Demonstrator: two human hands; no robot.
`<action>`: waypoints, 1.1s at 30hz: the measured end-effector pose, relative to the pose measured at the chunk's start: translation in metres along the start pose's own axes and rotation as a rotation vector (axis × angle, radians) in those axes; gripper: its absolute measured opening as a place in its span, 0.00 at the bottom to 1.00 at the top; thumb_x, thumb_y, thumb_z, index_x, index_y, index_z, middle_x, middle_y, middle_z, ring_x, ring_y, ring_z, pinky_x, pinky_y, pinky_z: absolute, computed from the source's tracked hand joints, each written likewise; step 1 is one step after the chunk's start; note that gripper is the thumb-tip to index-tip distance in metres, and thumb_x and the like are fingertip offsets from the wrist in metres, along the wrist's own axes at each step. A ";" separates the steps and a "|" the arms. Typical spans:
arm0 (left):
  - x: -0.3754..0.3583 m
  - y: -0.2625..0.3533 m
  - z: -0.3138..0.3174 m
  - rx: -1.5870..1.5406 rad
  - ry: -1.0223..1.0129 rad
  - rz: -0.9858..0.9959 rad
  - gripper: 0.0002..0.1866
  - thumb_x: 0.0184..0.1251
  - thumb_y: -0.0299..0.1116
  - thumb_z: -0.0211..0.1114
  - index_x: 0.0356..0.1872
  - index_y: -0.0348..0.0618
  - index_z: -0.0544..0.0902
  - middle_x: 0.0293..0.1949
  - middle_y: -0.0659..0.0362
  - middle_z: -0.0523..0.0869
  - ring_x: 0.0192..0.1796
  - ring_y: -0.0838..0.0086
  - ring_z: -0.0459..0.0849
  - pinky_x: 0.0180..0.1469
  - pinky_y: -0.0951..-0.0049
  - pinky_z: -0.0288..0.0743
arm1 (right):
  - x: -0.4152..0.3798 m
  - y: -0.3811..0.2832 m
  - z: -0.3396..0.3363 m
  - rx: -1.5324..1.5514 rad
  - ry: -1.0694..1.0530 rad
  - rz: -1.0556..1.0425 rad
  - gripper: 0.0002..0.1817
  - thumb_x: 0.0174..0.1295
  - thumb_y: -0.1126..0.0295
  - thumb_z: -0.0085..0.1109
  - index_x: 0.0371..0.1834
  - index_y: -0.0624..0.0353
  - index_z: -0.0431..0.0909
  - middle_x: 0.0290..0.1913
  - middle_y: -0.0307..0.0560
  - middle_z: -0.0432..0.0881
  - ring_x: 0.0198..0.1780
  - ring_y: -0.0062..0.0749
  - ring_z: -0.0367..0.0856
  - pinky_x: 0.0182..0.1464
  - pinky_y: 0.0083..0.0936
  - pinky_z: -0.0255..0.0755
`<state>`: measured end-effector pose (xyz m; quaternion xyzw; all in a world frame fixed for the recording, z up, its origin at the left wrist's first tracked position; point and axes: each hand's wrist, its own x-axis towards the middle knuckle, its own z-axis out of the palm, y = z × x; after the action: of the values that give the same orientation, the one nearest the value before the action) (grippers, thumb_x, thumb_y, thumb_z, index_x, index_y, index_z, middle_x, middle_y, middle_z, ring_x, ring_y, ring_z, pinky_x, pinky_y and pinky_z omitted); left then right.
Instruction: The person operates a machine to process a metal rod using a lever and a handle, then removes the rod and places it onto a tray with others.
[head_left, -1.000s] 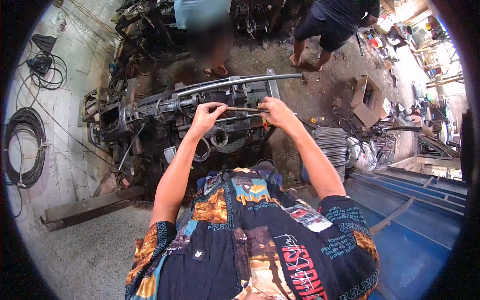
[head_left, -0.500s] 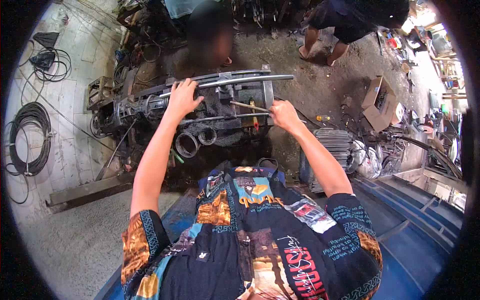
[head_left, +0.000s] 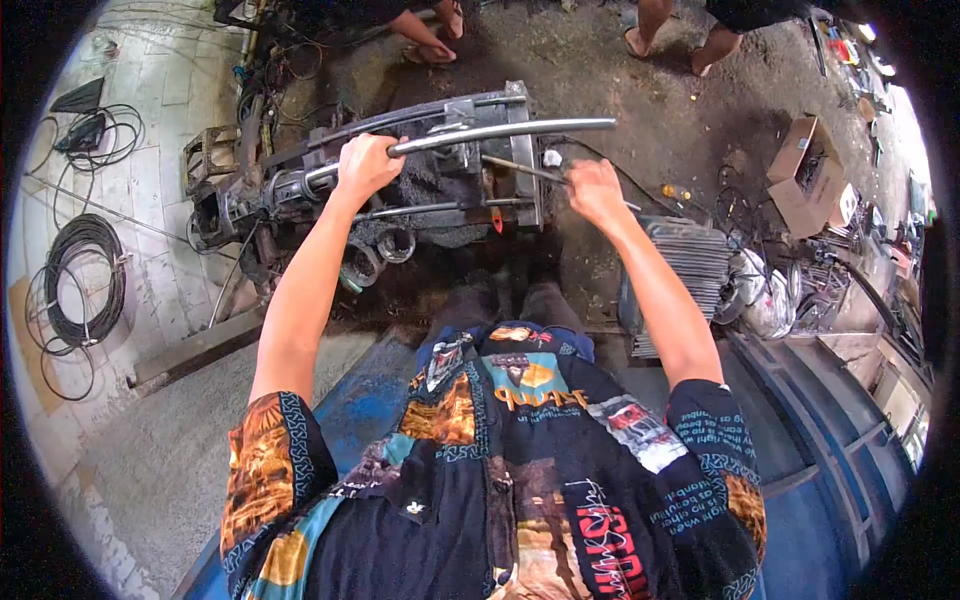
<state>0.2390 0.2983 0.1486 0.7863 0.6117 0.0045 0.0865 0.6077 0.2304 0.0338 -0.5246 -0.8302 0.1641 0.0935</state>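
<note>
A long shiny metal rod [head_left: 510, 129] lies across the upper part of a dark metal machine [head_left: 528, 160]. My left hand [head_left: 367, 166] is closed around this rod near its left part. Off the machine's right end, my right hand [head_left: 597, 192] is closed on a thin stick [head_left: 519, 166], whose other end reaches over the machine's frame. Black grit covers the middle of the machine. A small red-tipped tool [head_left: 497, 221] rests at its lower edge, and two metal rings [head_left: 396, 244] [head_left: 361, 267] sit below.
Bare feet of other people [head_left: 430, 53] [head_left: 702, 58] are on the floor beyond the machine. An open cardboard box [head_left: 806, 178] stands at the right, above a finned motor housing [head_left: 685, 270]. Coiled black cable [head_left: 84, 280] lies at the left.
My left hand has gone from spread fingers to a grip on the rod. My right hand has moved right with the stick. The view has shifted, and the person opposite shows less.
</note>
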 end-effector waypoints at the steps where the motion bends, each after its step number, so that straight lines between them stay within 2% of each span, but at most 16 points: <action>1: 0.004 0.011 0.004 -0.010 0.021 0.018 0.20 0.66 0.46 0.61 0.20 0.43 0.85 0.21 0.45 0.82 0.29 0.46 0.82 0.35 0.51 0.76 | -0.005 0.010 0.012 -0.005 0.257 -0.105 0.05 0.50 0.70 0.60 0.30 0.55 0.83 0.35 0.47 0.83 0.42 0.42 0.82 0.46 0.41 0.69; 4: 0.017 0.041 0.008 0.005 0.036 0.061 0.19 0.66 0.46 0.61 0.21 0.44 0.85 0.22 0.45 0.83 0.28 0.47 0.83 0.34 0.53 0.77 | -0.007 0.028 0.007 -0.014 0.148 -0.052 0.05 0.50 0.71 0.59 0.30 0.55 0.82 0.35 0.48 0.83 0.41 0.42 0.82 0.45 0.41 0.69; 9: 0.022 0.041 0.005 0.031 0.025 0.069 0.19 0.67 0.46 0.61 0.22 0.45 0.87 0.22 0.45 0.83 0.29 0.47 0.83 0.34 0.53 0.77 | -0.011 0.041 -0.006 -0.021 0.205 -0.042 0.05 0.49 0.75 0.57 0.29 0.57 0.82 0.36 0.48 0.84 0.42 0.43 0.83 0.44 0.41 0.69; 11: 0.020 0.044 0.003 0.040 0.001 0.048 0.18 0.66 0.45 0.61 0.24 0.44 0.87 0.23 0.45 0.83 0.30 0.47 0.84 0.35 0.53 0.78 | -0.007 0.041 -0.009 -0.022 0.026 0.020 0.05 0.50 0.76 0.57 0.28 0.57 0.82 0.35 0.47 0.83 0.43 0.42 0.83 0.45 0.41 0.69; 14: 0.021 0.041 0.004 0.048 -0.012 0.050 0.18 0.67 0.45 0.61 0.24 0.43 0.87 0.23 0.44 0.83 0.30 0.46 0.83 0.36 0.53 0.78 | 0.004 0.039 0.000 -0.022 -0.054 0.046 0.05 0.50 0.76 0.57 0.26 0.57 0.83 0.36 0.47 0.83 0.45 0.42 0.82 0.48 0.42 0.68; 18: 0.019 0.044 0.003 0.050 -0.015 0.004 0.18 0.66 0.45 0.62 0.25 0.43 0.87 0.24 0.44 0.84 0.31 0.47 0.84 0.36 0.53 0.78 | 0.014 0.040 0.011 -0.041 0.026 -0.027 0.05 0.52 0.72 0.57 0.25 0.56 0.83 0.34 0.44 0.81 0.44 0.41 0.81 0.43 0.40 0.68; 20: 0.018 0.042 0.004 0.063 -0.031 -0.006 0.17 0.66 0.45 0.62 0.26 0.43 0.88 0.24 0.44 0.84 0.31 0.47 0.84 0.36 0.54 0.78 | 0.019 0.036 0.013 -0.043 0.014 -0.021 0.05 0.53 0.72 0.57 0.26 0.55 0.84 0.36 0.44 0.82 0.45 0.41 0.81 0.45 0.40 0.68; 22: 0.016 0.040 0.005 0.044 -0.001 0.016 0.16 0.66 0.45 0.62 0.28 0.44 0.88 0.25 0.45 0.84 0.31 0.47 0.84 0.36 0.54 0.78 | 0.024 0.030 0.010 -0.003 -0.071 0.029 0.06 0.52 0.75 0.57 0.29 0.57 0.84 0.40 0.47 0.83 0.50 0.42 0.82 0.55 0.45 0.68; 29: 0.013 0.040 0.002 0.057 -0.005 -0.028 0.14 0.64 0.43 0.63 0.29 0.46 0.89 0.25 0.45 0.85 0.31 0.48 0.84 0.38 0.53 0.78 | 0.039 0.026 0.007 -0.048 -0.088 -0.013 0.06 0.51 0.74 0.57 0.29 0.57 0.85 0.41 0.47 0.83 0.51 0.42 0.82 0.55 0.47 0.68; 32: 0.012 0.039 0.000 0.059 -0.043 -0.069 0.12 0.62 0.42 0.64 0.28 0.45 0.88 0.26 0.46 0.85 0.32 0.48 0.85 0.39 0.53 0.79 | 0.052 0.022 0.013 -0.026 -0.013 -0.117 0.05 0.49 0.75 0.58 0.27 0.57 0.84 0.38 0.48 0.83 0.49 0.45 0.82 0.53 0.46 0.71; 33: 0.012 0.034 0.000 0.046 -0.050 -0.009 0.12 0.61 0.42 0.64 0.28 0.45 0.87 0.26 0.46 0.85 0.33 0.48 0.85 0.39 0.53 0.78 | 0.063 0.017 0.018 -0.005 -0.019 -0.128 0.05 0.47 0.75 0.59 0.26 0.58 0.84 0.37 0.50 0.83 0.47 0.47 0.83 0.51 0.47 0.73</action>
<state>0.2746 0.3022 0.1525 0.7853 0.6127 -0.0294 0.0835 0.5887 0.2903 0.0098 -0.4692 -0.8632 0.1606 0.0948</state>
